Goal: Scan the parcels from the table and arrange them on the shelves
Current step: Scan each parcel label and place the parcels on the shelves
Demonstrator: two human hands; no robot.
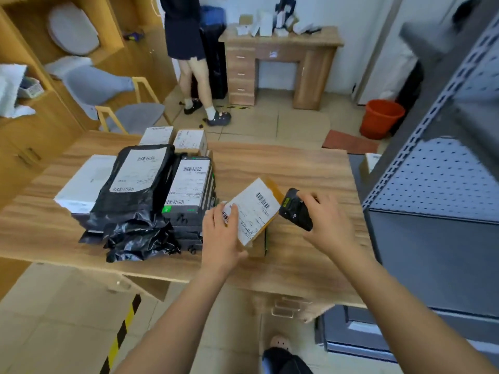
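My left hand grips a small brown cardboard parcel with a white barcode label, tilted up off the wooden table. A black handheld scanner sits in my right hand, close to the parcel's right edge and pointed toward its label. To the left, a pile of parcels rests on the table: a black plastic mailer, a stack of dark flat boxes, a white parcel and two white-labelled boxes behind. The grey metal shelf unit stands at the right.
Another person stands beyond the table near a wooden desk. A grey chair sits at the far left edge of the table, an orange bucket on the floor at the right. Yellow-black tape marks the floor.
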